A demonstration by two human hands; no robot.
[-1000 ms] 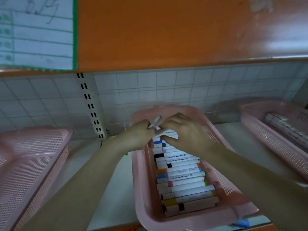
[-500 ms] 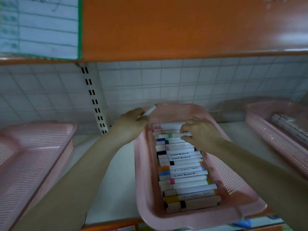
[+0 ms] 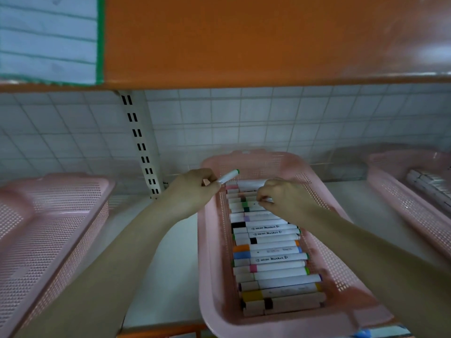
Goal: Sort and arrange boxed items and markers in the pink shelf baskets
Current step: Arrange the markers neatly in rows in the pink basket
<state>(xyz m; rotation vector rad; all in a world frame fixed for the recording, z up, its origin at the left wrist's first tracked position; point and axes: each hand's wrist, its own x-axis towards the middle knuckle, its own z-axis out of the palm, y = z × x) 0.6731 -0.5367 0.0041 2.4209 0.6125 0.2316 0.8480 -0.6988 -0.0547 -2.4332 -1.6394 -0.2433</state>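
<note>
Inside middle pink basket (image 3: 212, 252): marker row (image 3: 271, 259); left hand (image 3: 195, 191) grips green-tipped marker (image 3: 228, 177).

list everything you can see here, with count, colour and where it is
baskets: three, pink mesh, side by side on the shelf; middle one under the hands
markers: a row too many to count surely, white with coloured caps, lying crosswise in the middle basket
held marker: one, white with green tip, above the middle basket's far left corner
boxes: a few, pale, blurred, in the right basket
shelf: one, white, under the baskets
upper shelf: one, orange, overhead
left hand: pinches the held marker
right hand: fingers curled on a marker in the row
</note>
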